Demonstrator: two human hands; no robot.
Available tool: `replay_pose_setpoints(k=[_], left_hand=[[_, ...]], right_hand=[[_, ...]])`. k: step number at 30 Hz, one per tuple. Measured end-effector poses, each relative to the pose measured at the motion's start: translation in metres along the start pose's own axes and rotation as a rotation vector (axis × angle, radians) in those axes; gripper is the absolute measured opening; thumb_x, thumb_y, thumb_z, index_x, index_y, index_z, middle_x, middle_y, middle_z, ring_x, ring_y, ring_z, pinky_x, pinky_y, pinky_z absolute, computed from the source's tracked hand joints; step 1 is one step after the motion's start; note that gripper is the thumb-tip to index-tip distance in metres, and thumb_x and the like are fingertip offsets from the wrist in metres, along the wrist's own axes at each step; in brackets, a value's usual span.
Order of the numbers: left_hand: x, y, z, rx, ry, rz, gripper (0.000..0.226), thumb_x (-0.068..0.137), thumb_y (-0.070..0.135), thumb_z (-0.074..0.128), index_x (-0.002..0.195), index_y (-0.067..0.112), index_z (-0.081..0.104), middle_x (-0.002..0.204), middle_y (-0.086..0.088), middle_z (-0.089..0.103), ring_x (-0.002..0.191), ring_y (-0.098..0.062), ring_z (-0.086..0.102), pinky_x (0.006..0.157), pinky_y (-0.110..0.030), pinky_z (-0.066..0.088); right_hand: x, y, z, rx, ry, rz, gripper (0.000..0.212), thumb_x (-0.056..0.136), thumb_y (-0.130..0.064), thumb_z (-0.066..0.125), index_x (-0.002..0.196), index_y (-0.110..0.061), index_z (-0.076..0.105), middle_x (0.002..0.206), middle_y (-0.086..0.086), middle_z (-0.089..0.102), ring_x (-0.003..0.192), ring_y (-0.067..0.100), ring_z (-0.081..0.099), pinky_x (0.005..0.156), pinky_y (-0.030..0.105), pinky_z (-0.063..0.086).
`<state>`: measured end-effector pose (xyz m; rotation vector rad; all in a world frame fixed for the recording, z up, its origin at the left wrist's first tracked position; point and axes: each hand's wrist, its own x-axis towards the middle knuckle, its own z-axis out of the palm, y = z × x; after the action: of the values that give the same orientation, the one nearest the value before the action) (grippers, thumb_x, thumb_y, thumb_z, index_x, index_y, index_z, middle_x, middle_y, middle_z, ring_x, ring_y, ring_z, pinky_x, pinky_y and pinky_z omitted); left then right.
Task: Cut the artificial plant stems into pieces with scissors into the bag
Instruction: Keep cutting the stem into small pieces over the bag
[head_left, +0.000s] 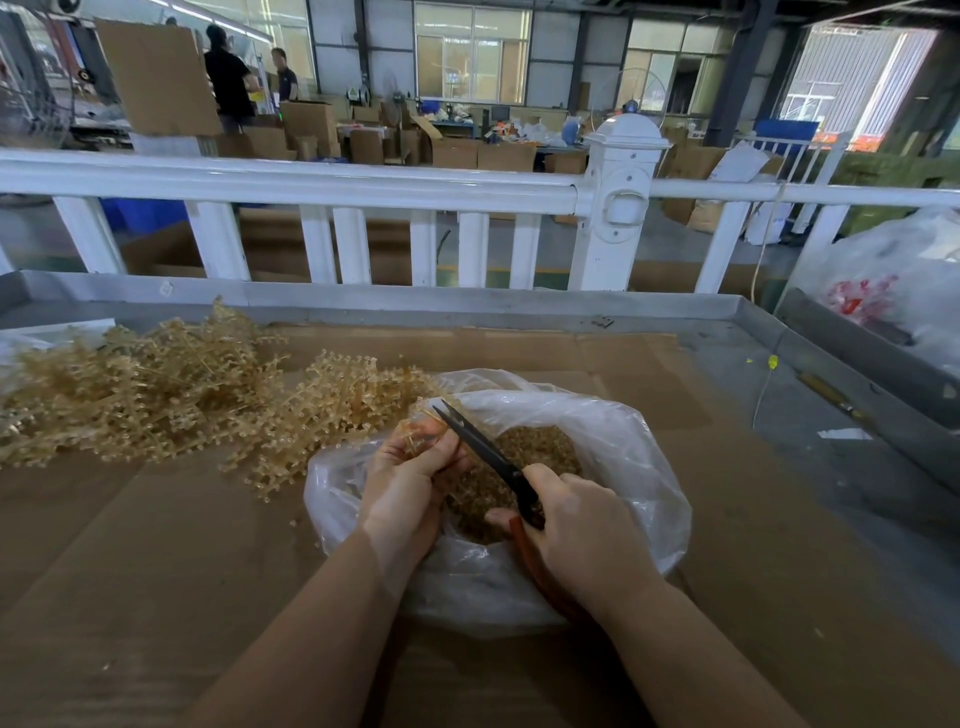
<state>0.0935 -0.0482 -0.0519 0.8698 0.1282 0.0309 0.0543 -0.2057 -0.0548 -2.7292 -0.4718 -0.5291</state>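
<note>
The left hand (410, 483) pinches a small tan sprig (421, 434) of artificial plant over the mouth of the clear plastic bag (623, 467); the right hand (576, 525) is curled round the red-handled scissors (488, 452), whose dark blades point up and left toward the sprig, nearly together as far as can be seen. The bag sits on the cardboard-covered desk (156, 545), already holding a layer of cut pieces (524, 467); the uncut stems (156, 395) lie heaped to the left, the nearest clump touching the bag's rim.

The stems look light and springy, thin plastic with many small nubs; they would likely tangle with one another and flick away when snipped, so holding each sprig close to the cut and low inside the bag's opening seems wise. The bag is soft and slack; its rim could fold in under the wrists. The blade tips work near the left fingers (441, 452), which is the main hazard.

Room is generous; bare cardboard lies right and near, with the desk's raised metal edge (467, 301) and a white railing (311, 182) well beyond.
</note>
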Motion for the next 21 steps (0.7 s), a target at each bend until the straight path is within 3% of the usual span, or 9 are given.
replay_pose_setpoints(k=[5,9,17,21], left_hand=[[0.003,-0.0003,-0.0013,0.036,0.017,-0.02,0.037,0.084,-0.009,0.057,0.058,0.013,0.07,0.06,-0.002,0.067,0.054,-0.01,0.065,0.053,-0.019,0.055],[0.0027,-0.0005,-0.0017,0.097,0.004,-0.058,0.013,0.083,-0.008,0.059,0.079,0.003,0.065,0.074,-0.01,0.069,0.064,-0.016,0.066,0.06,-0.023,0.058],[0.0027,0.0008,-0.0042,0.077,-0.017,-0.077,0.015,0.086,-0.007,0.055,0.08,0.003,0.065,0.072,-0.008,0.069,0.06,-0.012,0.066,0.06,-0.02,0.057],[0.0035,-0.0004,-0.0054,0.072,-0.023,-0.079,0.016,0.086,-0.006,0.056,0.1,-0.005,0.061,0.081,-0.011,0.068,0.07,-0.016,0.065,0.066,-0.022,0.056]], right_hand=[[0.0001,0.0014,0.0016,-0.008,0.009,-0.01,0.048,0.085,-0.068,0.039,0.109,-0.028,0.053,0.084,-0.009,0.059,0.071,0.005,0.052,0.064,0.014,0.038],[0.0023,-0.002,0.0046,-0.023,0.055,-0.002,0.045,0.086,-0.065,0.044,0.106,-0.025,0.053,0.082,-0.007,0.057,0.071,0.008,0.049,0.063,0.017,0.035],[0.0081,-0.007,0.0076,0.023,0.021,-0.009,0.043,0.089,-0.059,0.048,0.114,-0.024,0.049,0.091,-0.001,0.059,0.083,0.015,0.057,0.073,0.023,0.046],[0.0077,-0.0045,0.0081,0.024,0.01,0.0,0.035,0.091,-0.048,0.051,0.116,-0.024,0.048,0.093,0.0,0.059,0.084,0.017,0.059,0.072,0.023,0.045]])
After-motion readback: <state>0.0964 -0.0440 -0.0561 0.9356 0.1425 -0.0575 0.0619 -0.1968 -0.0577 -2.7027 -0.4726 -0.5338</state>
